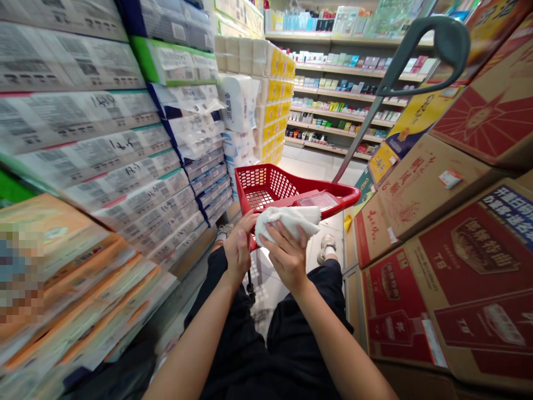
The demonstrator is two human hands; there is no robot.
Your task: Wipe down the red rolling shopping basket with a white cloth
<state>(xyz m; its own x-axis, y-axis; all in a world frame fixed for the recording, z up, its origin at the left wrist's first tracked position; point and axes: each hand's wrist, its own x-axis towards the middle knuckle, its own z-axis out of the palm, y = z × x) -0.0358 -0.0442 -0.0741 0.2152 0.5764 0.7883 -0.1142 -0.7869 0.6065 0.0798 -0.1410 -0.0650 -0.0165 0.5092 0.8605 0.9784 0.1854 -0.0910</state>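
Between my knees stands a red plastic rolling shopping basket (291, 180) with perforated walls and a long grey pull handle (452, 55) that leans up to the right. My left hand (238, 248) is closed on the basket's near left corner, fingers over the edge. A folded white cloth (287, 219) is under the fingers of my right hand (287, 253), which presses it against the near rim. The cloth hides part of that rim and of the clear label panel (318, 201) beside it.
Tall stacks of wrapped tissue packs (137, 166) line the left side, with orange cartons (83, 278) nearer me. Red and brown cardboard boxes (466, 261) rise close on the right. Shelves of small boxed goods (345, 69) stand beyond the pale tiled floor (310, 157).
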